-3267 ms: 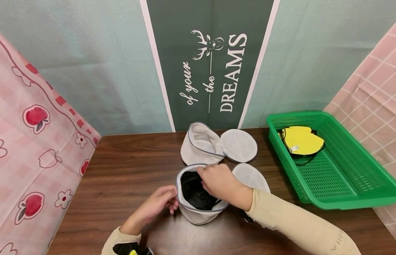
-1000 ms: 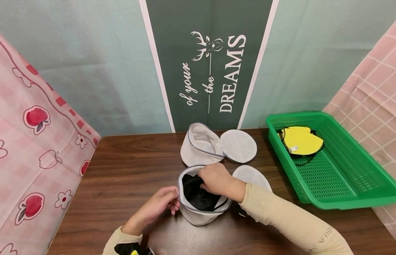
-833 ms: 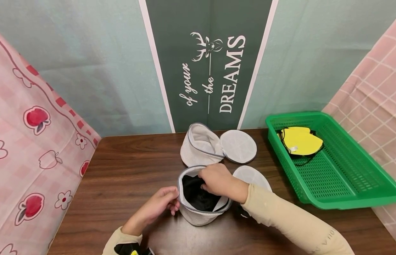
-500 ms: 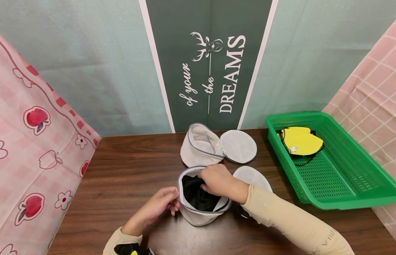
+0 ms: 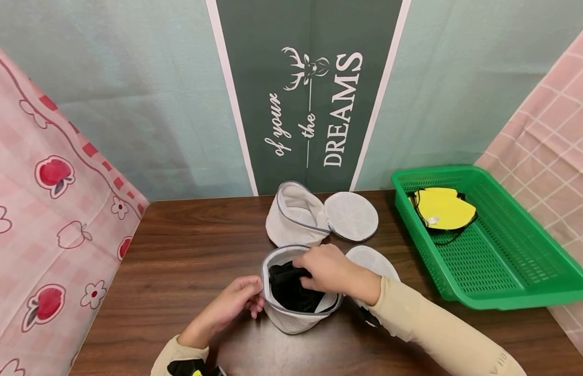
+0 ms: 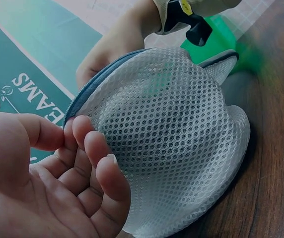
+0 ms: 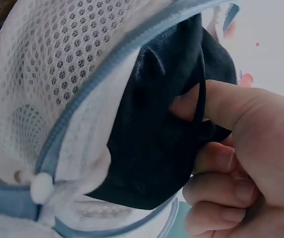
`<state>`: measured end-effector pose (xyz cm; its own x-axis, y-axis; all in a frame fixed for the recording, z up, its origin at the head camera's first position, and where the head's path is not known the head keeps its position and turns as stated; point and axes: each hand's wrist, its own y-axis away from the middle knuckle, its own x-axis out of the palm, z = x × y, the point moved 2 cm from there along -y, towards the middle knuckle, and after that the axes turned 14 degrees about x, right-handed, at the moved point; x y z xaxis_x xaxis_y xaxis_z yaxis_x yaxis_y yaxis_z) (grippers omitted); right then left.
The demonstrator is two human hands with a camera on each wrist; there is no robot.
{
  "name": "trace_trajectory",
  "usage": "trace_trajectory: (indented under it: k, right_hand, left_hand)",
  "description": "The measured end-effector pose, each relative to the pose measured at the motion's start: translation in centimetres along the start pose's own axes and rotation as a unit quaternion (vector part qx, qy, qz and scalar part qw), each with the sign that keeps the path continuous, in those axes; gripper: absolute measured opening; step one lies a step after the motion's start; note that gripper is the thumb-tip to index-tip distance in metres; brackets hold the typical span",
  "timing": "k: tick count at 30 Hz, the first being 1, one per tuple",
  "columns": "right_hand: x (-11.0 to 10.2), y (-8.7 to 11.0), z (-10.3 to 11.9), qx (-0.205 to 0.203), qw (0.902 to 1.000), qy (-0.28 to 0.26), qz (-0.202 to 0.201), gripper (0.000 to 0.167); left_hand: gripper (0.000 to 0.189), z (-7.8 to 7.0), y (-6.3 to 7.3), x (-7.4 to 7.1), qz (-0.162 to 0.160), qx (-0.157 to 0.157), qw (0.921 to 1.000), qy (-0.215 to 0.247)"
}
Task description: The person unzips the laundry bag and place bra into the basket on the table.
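A white mesh laundry bag [image 5: 291, 319] with a grey zipped rim stands unzipped on the wooden table. My left hand [image 5: 239, 297] pinches its rim on the left side, thumb against fingers; the left wrist view shows this left hand [image 6: 67, 173] close up. Inside the bag lies a black satiny cloth item [image 7: 152, 119] with a thin strap; its exact kind is unclear. My right hand [image 5: 326, 269] reaches into the opening and pinches the black cloth. In the right wrist view, the strap crosses that right hand's [image 7: 251, 148] finger, and the zip pull [image 7: 3, 166] hangs at the rim.
Behind stands a second unzipped mesh bag [image 5: 286, 224], its round lid [image 5: 352, 215] folded out to the right. The front bag's lid [image 5: 372, 261] lies partly under the right forearm. A green basket [image 5: 531, 297] at right holds a yellow item [image 5: 446, 209] with black straps.
My right hand has shifted slightly right over the bag, and the black cloth's upper edge now looks folded over. The left hand keeps its pinch on the rim.
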<state>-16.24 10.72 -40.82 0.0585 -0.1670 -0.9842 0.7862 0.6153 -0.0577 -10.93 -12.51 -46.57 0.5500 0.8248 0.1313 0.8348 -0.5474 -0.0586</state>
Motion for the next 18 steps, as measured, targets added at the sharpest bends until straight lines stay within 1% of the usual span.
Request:
trace_trajectory:
  k: [8, 12, 18]
  right_hand:
    - [-1.0, 0.7, 0.0, 0.004, 0.9995, -0.026, -0.018, 0.028]
    - [-1.4, 0.9, 0.1, 0.002, 0.9992, -0.028, -0.030, 0.028]
    - [-2.1, 1.1, 0.0, -0.005, 0.9983, -0.029, -0.051, 0.027]
  left_hand:
    - [0.029, 0.3, 0.0, -0.1, -0.001, -0.004, 1.0000, -0.004]
    - [0.031, 0.4, 0.1, -0.1, 0.001, -0.002, 1.0000, -0.005]
    - [0.029, 0.2, 0.1, 0.0, -0.001, -0.002, 1.0000, -0.001]
